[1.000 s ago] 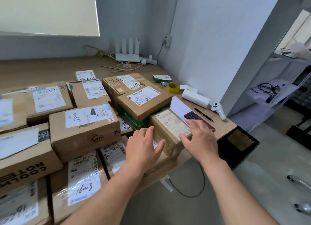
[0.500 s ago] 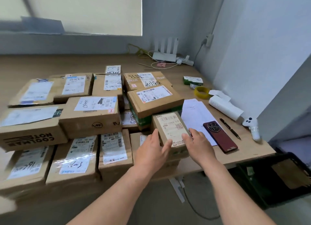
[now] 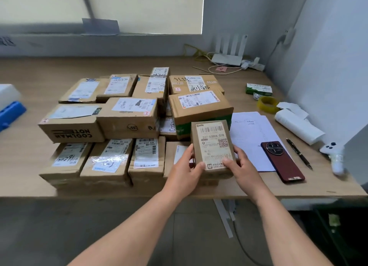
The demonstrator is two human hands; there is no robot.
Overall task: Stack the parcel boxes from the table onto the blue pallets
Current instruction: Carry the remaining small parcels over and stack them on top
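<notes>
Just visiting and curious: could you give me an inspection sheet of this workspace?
Surface: light wooden table.
Job's things: cardboard parcels piled in two layers; small labelled box in hand at the pile's near right; blue object at the left edge, cut off.
Clutter: dark red phone, pen, papers, yellow tape roll, paper roll, white controller, green packet.
Grippers: left hand and right hand grip that box by its sides.
Cables: white router with cords at the far right corner; one cable hangs under the table.
Surroundings: window blind, grey wall, grey floor.
</notes>
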